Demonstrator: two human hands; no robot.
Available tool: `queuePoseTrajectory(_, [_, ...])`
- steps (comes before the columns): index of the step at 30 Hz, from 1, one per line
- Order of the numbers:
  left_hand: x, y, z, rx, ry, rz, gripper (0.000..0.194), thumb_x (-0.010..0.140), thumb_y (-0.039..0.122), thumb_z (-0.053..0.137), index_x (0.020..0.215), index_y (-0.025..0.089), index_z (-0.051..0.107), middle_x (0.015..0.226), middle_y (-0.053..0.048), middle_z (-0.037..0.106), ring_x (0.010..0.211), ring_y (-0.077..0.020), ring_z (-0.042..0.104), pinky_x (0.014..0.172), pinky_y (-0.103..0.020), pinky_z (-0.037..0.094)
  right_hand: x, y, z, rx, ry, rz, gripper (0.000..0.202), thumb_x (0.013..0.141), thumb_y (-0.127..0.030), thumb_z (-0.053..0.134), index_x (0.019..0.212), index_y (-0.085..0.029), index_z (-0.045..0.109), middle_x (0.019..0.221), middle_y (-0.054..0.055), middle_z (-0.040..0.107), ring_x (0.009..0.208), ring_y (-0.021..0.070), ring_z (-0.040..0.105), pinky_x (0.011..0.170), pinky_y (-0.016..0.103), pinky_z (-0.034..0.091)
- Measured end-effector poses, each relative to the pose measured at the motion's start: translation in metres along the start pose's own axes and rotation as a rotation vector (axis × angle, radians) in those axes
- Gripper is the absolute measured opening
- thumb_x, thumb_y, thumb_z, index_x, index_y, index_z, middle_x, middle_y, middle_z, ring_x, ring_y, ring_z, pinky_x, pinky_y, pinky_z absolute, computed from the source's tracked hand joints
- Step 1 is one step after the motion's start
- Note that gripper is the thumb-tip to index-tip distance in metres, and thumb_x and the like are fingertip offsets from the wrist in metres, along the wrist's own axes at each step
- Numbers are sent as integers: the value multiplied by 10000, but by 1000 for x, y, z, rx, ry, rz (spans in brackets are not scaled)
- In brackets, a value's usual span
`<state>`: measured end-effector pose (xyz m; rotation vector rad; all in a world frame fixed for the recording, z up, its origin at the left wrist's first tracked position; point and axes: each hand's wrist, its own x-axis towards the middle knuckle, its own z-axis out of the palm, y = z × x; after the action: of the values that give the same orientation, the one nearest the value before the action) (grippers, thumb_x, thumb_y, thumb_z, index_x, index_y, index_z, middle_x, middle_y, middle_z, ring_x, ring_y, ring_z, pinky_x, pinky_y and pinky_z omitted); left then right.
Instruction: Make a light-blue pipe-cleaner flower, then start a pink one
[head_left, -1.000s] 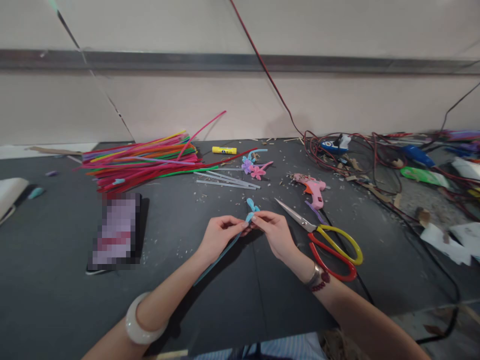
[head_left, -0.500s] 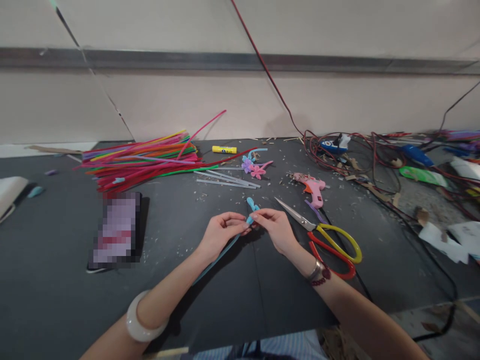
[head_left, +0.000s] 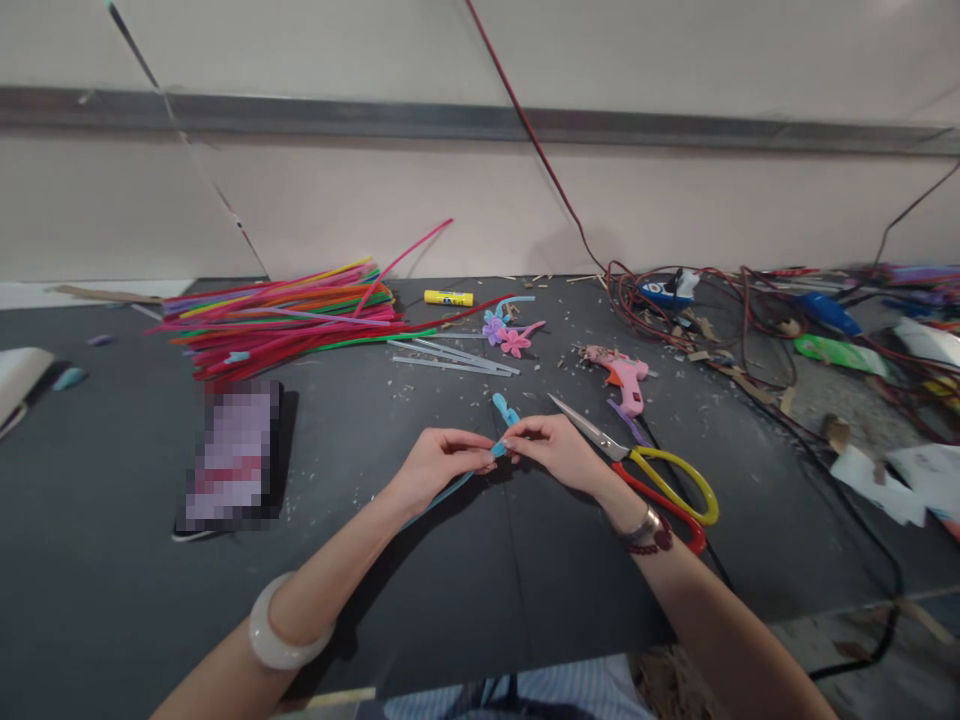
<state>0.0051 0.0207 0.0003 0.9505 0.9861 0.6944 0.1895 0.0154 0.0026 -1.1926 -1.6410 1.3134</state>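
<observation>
Between my two hands is a light blue pipe cleaner (head_left: 504,408), its upper end bent into small loops. My left hand (head_left: 442,465) pinches it from the left with thumb and fingers. From the other side my right hand (head_left: 551,448) pinches the looped part. A long straight tail of it runs down under my left wrist. The fingertips hide the spot where the loops meet. Just right of my right hand lie large scissors (head_left: 615,445) with one yellow and one red handle, blades partly apart.
Behind my hands lie pipe-cleaner flowers (head_left: 516,342) and clear glue sticks (head_left: 457,362). A pink glue gun (head_left: 630,380) is at right, near tangled red cables (head_left: 742,300). Colourful pipe cleaners (head_left: 292,320) and a phone (head_left: 232,455) are at left. A yellow tube (head_left: 448,298) lies near the wall.
My right hand has turned slightly and its wrist has shifted right, over part of the scissors' red handle. Both hands keep pinching the blue pipe cleaner in nearly the same place.
</observation>
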Motion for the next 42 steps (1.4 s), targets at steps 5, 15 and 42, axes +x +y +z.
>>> queuePoseTrajectory(5, [0, 2, 0, 101, 34, 47, 230, 576, 183, 699, 794, 112, 675, 650, -58, 688, 629, -153, 630, 669, -268, 496, 1, 0, 0, 69, -41, 38, 187, 728, -295, 571, 775, -131, 646, 626, 4, 617, 558, 92, 552, 573, 221, 445])
queuePoseTrajectory(15, [0, 2, 0, 138, 42, 53, 215, 577, 180, 697, 783, 120, 673, 661, -55, 689, 641, -153, 633, 674, -261, 494, -1, 2, 2, 49, -52, 18, 199, 724, -306, 570, 750, -131, 662, 633, 15, 622, 555, 97, 541, 549, 225, 430])
queuePoseTrajectory(42, [-4, 7, -7, -159, -212, -232, 91, 648, 168, 673, 690, 89, 657, 606, -23, 615, 515, -40, 541, 531, -123, 429, 0, -5, -9, 155, -52, 29, 192, 671, -295, 634, 803, -165, 687, 615, 1, 655, 567, 102, 572, 601, 229, 452])
